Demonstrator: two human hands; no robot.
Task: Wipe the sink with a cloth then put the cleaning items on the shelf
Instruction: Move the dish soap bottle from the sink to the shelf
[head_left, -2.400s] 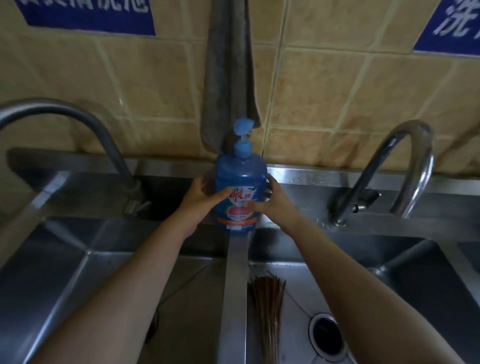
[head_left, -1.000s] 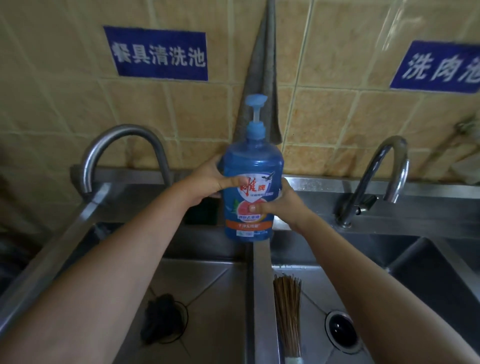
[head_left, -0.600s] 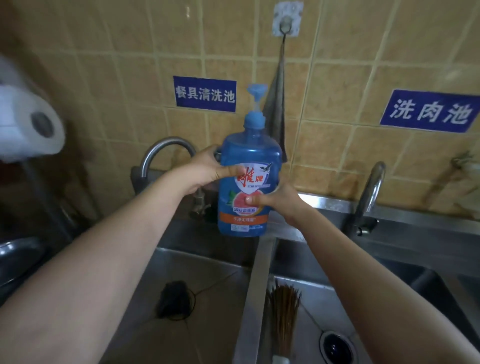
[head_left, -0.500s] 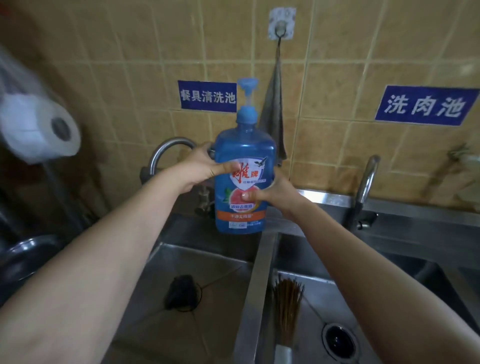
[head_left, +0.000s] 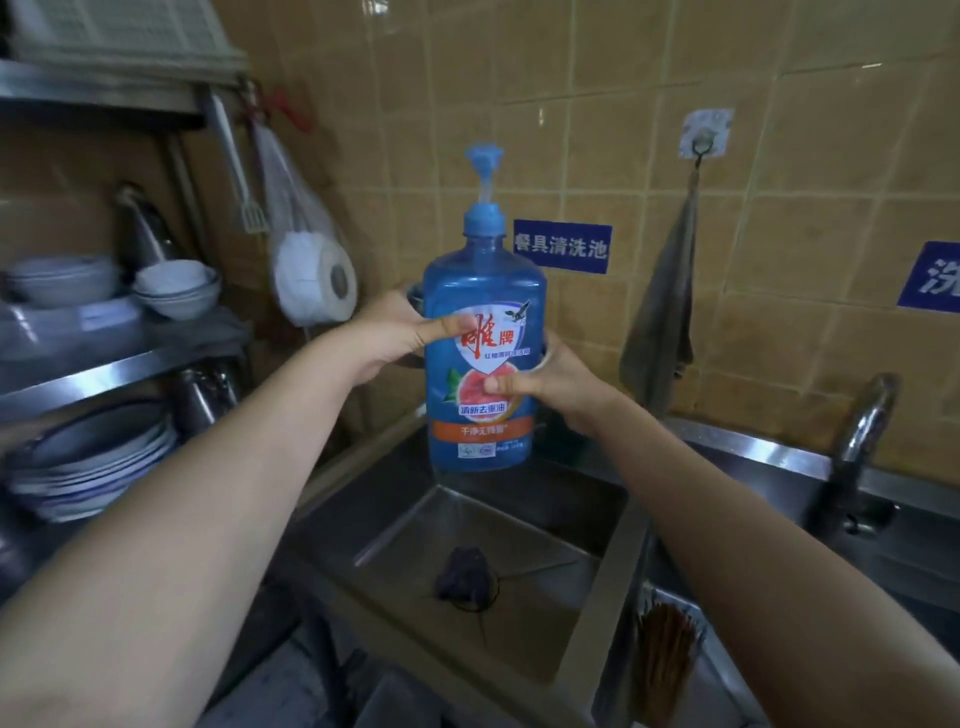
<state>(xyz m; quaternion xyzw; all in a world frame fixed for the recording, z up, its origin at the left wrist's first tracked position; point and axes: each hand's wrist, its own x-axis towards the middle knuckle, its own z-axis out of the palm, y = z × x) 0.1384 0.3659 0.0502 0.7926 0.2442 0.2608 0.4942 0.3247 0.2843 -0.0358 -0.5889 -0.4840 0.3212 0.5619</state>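
A tall blue detergent bottle (head_left: 483, 291) with a pump top is held upright in the air above the left basin of the steel sink (head_left: 519, 499). My left hand (head_left: 400, 332) grips its left side, thumb on the label. My right hand (head_left: 550, 387) grips its right side lower down. A grey cloth (head_left: 665, 312) hangs from a wall hook to the right of the bottle. The metal shelf (head_left: 104, 364) stands at the left, level with my hands.
The shelf carries stacked bowls (head_left: 176, 283) and plates (head_left: 93, 462). A paper roll in a bag (head_left: 317, 280) hangs beside it. A dark scrubber (head_left: 465, 569) lies in the left basin, a bristle brush (head_left: 665, 660) in the right one. A faucet (head_left: 862, 441) stands at right.
Both hands lifted the bottle off the sink ledge and carried it up and leftward. My view swung left, bringing the shelf with dishes into sight.
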